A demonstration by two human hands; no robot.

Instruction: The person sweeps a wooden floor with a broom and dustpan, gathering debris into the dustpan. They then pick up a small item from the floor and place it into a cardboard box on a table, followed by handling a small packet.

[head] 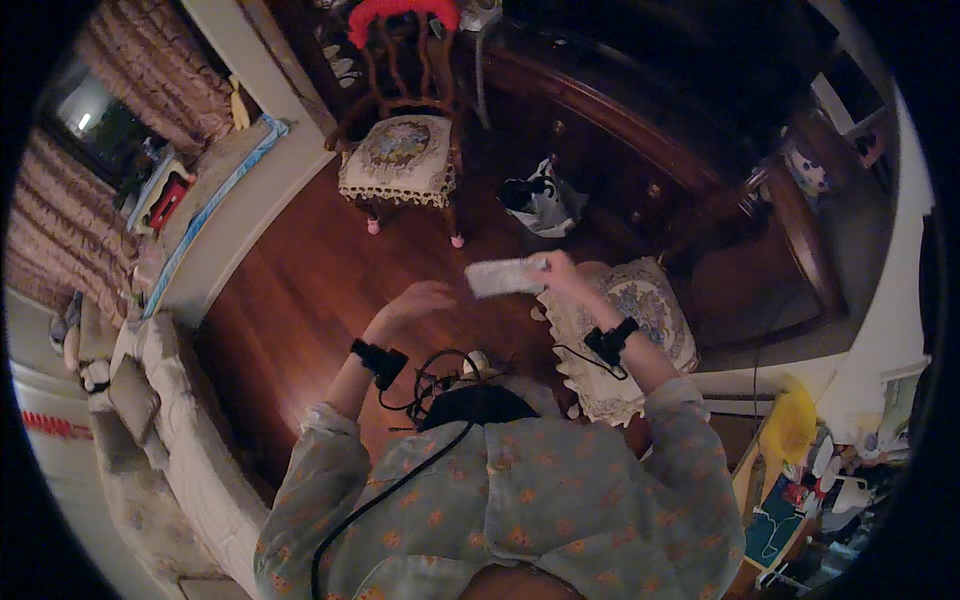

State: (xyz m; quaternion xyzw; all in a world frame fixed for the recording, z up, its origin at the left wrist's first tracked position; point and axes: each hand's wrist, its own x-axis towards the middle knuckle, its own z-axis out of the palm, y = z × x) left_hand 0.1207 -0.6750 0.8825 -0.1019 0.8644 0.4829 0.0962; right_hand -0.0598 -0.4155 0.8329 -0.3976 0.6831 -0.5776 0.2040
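Observation:
My right hand [559, 277] grips one end of a whitish, flat oblong object [502, 277], which is blurred, so its kind cannot be told. It is held out over the wooden floor, beside a chair seat with a floral cover [652, 300]. To the left, my left hand [424, 301] is lifted over the floor with nothing in it, its fingers blurred and apart from the object. Each wrist bears a black strap with a small device, and a black cable runs down my front.
A carved wooden chair [397, 146] with a tapestry seat stands ahead. Right of it, a white and black plastic bag [544, 199] lies by a dark wooden desk [600, 112]. A covered sofa [195, 442] is on the left, a cluttered small table [772, 529] at lower right.

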